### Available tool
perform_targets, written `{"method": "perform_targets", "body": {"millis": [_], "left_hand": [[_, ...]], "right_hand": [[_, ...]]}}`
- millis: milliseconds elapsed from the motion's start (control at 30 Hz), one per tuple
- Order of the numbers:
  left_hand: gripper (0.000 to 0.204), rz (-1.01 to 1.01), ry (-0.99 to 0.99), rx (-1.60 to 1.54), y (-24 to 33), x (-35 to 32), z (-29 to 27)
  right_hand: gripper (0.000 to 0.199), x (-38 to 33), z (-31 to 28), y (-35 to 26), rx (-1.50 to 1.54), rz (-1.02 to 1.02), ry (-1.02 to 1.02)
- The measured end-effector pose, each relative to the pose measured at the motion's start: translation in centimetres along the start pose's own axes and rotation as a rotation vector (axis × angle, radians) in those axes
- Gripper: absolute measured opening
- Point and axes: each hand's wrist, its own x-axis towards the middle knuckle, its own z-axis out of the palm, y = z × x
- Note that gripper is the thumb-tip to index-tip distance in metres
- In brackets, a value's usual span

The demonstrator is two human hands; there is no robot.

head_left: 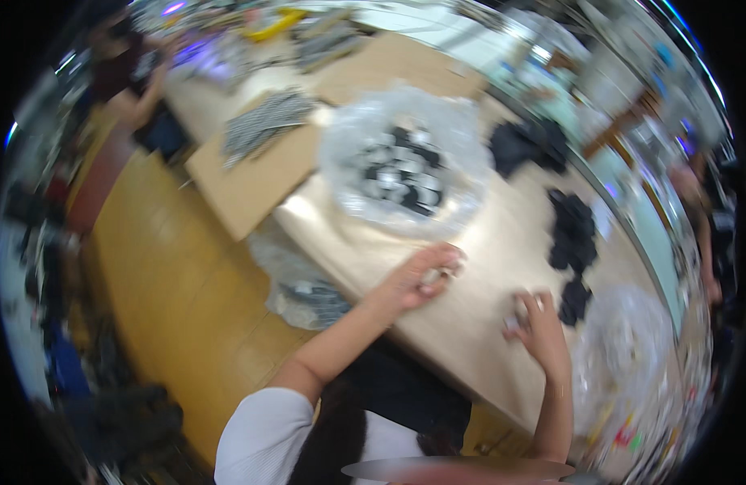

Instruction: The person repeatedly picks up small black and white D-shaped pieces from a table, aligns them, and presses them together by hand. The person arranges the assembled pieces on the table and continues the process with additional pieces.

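My left hand (425,273) is curled above the table, in front of a clear plastic bag (340,194). Its fingers close round a small whitish thing (431,278), too blurred to name. Lower right, my right hand (541,323) has bent fingers round another small pale thing (514,318), also smeared. Inside the wide-mouthed bag lies a heap of black and white rounded pieces (401,174). To the right of my hands, a row of small black pieces (573,230) lies on the table (486,356), its near end close to my right fingers.
A black bundle (528,147) lies right of the bag. Cardboard (255,190) at the left carries grey strips (268,121). Another clear bag (623,347) sits by my right forearm. One person (130,81) stands far left; another person's arm (700,226) shows at the right.
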Motion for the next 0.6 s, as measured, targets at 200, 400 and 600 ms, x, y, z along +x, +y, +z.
{"method": "perform_targets", "body": {"millis": [200,400,600], "left_hand": [[0.017,0.043,-0.068,0.026,0.2,0.3,0.6],[0.017,0.026,-0.01,0.082,0.2,0.0,0.8],[0.02,-0.027,0.167,0.039,0.3,-0.8,0.1]], "right_hand": [[0.035,-1.4,2.4,2.6,0.167,0.039,0.049],[0.025,2.7,-1.1,0.4,-0.028,-0.063,-0.228],[0.045,11.0,-3.1,-5.1,0.477,-0.46,0.159]]}}
